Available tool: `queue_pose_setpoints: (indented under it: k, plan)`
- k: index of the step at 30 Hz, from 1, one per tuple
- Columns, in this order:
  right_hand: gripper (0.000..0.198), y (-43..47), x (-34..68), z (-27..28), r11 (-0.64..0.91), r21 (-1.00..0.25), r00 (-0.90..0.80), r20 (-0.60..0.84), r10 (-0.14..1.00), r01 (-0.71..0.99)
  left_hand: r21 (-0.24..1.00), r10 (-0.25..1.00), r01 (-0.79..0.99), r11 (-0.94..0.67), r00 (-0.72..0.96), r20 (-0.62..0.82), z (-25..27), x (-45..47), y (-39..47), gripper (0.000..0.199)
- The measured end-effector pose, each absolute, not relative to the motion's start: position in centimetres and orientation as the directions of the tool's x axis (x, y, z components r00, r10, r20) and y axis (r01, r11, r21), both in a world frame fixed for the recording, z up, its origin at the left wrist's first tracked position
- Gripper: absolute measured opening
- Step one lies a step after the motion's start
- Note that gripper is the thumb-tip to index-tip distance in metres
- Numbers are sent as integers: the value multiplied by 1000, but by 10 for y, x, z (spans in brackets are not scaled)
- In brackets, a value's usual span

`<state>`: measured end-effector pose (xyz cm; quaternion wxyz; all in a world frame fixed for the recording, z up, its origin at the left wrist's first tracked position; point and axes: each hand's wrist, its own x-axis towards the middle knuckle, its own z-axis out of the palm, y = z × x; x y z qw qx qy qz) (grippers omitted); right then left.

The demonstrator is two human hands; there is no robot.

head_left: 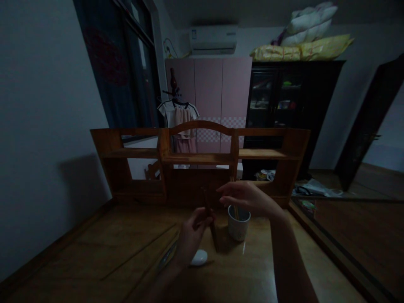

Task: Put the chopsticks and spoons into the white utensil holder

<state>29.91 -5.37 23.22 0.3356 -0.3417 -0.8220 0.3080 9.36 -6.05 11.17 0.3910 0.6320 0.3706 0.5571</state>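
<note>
My left hand is closed around slim dark brown sticks that look like chopsticks, tilted over the table; how many there are is hard to tell. Just above a white cup, my right hand has its thumb and fingers apart, with nothing visible between them. Light wooden chopsticks stand in the cup, passing behind that hand. Below my left hand lies a smooth white rounded object, partly covered. A long thin stick rests on the table to the left.
A wooden shelf unit runs along the back of the shiny wooden table. Partly behind my left forearm is a dark narrow item. A wall borders the left side. The room is dim.
</note>
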Motion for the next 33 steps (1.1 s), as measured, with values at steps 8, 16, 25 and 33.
queue_pose_setpoints:
  k: [8, 16, 25, 33]
  plan:
    - [21, -43, 286, 220, 607, -646, -559, 319, 765, 462, 870, 882, 177, -461, 201, 426, 72, 106, -55, 21]
    - [21, -37, 288, 219, 572, -646, -520, 302, 799, 505, 939, 910, 119, -323, 310, 274, 40, 115, -55, 24]
    - [24, -25, 293, 213, 500, -683, -477, 245, 844, 533, 949, 901, 226, -219, 419, 109, 24, 111, -49, 24]
    - [24, -25, 300, 216, 478, -729, -499, 214, 840, 491, 946, 893, 257, -199, 446, 67, 28, 113, -51, 23]
